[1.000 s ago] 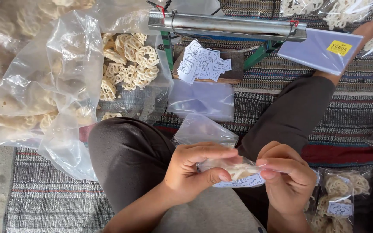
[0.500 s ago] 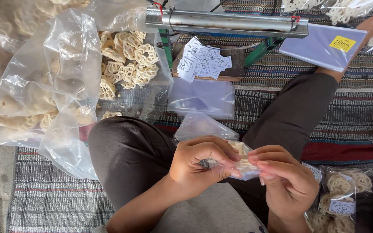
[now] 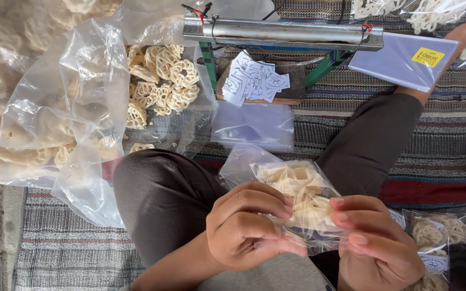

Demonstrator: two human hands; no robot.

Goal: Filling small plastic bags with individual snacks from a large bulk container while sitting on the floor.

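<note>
Clearly the big sack of crackers and the sealer bar lie well apart from the work. Over the lap, the small bag of crackers is pinched at its lower edge by left hand and right hand, both clamped on plastic. Keep that edge taut and flat (wrinkles spoil a seal). Half a second ago it sat bunched between the fingers; now it stands upright, spread.

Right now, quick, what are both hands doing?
Left hand: closed, pinching the edge of the cracker bag.
Right hand: closed, pinching the other edge of the same bag.
</note>
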